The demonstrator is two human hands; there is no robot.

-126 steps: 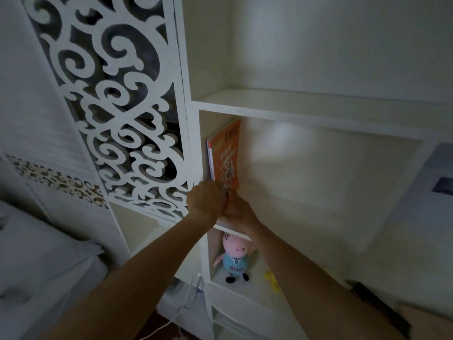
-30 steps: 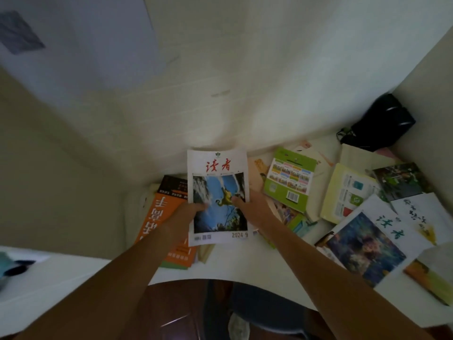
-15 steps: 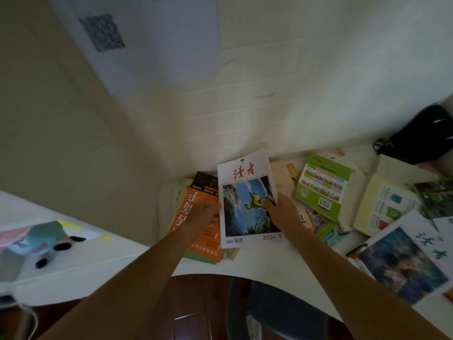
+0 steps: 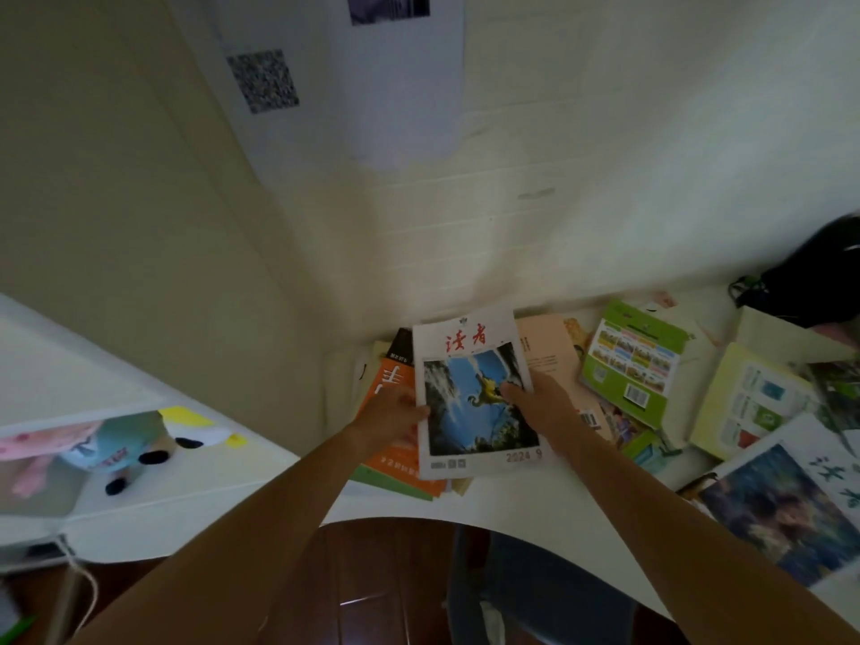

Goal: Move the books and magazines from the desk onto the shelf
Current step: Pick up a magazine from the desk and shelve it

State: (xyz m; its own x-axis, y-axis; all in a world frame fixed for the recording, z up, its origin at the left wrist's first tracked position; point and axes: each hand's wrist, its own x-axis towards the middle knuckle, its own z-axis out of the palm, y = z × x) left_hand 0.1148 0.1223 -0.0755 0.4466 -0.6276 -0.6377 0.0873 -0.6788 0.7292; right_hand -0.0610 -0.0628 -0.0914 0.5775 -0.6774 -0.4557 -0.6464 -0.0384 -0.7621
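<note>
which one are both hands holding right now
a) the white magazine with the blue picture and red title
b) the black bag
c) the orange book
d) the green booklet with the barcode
a: the left hand and right hand grip opposite edges of the white magazine, which overlaps the orange book.

Two hands (image 4: 395,412) (image 4: 544,407), one plush toy (image 4: 116,446), one black bag (image 4: 814,277), several magazines (image 4: 474,393).

a plush toy (image 4: 116,451) lies at lower left; a black bag (image 4: 812,277) sits at far right; paper sheet (image 4: 372,86) hangs on wall at top.
</note>
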